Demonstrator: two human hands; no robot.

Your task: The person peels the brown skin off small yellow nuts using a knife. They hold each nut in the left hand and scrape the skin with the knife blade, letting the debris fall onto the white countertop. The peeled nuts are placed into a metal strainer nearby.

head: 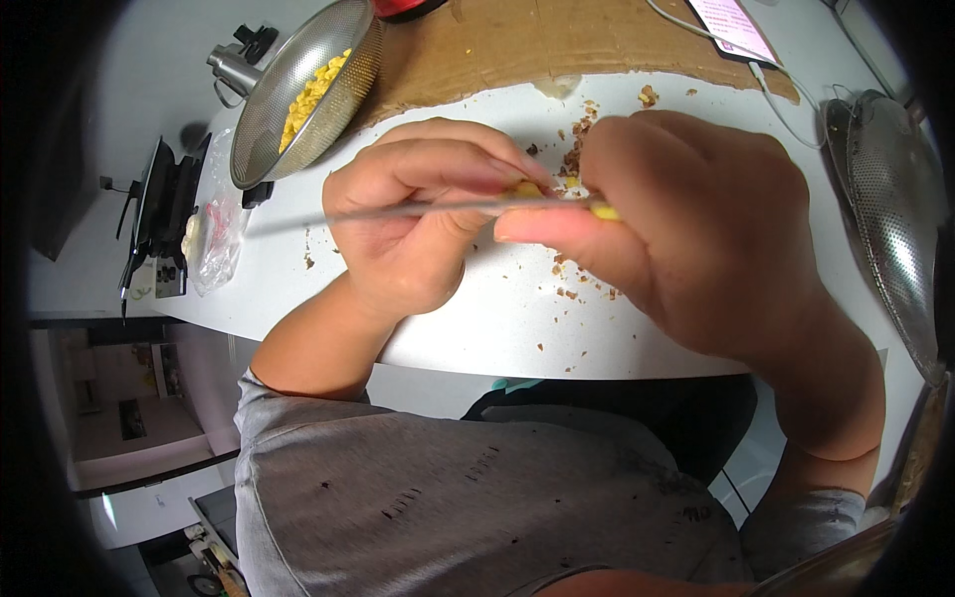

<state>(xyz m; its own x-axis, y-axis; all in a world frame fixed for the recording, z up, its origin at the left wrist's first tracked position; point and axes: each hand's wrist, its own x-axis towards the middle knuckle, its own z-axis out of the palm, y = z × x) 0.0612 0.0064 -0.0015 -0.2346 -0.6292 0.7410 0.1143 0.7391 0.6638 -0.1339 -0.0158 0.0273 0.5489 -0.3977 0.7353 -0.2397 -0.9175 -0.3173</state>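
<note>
In front of me, over the white table [477, 328], my left hand [418, 209] pinches a small yellow food piece [527, 189] between thumb and fingertips. My right hand [694, 224] is closed around a thin knife [418, 210], its blade pointing left across my left palm and blurred towards the tip. A bit of yellow [605, 213] shows at my right thumb; whether it is the knife's handle or food, I cannot tell. Brown peel crumbs [574, 149] lie scattered beneath and behind both hands.
A metal colander [257, 134] with yellow pieces [313, 97] stands at the back left, near a clear plastic bag [224, 254]. Brown cardboard [522, 45] covers the far side. A phone [731, 30] with a white cable [776, 104] lies there. Perforated metalware [891, 194] is at the right.
</note>
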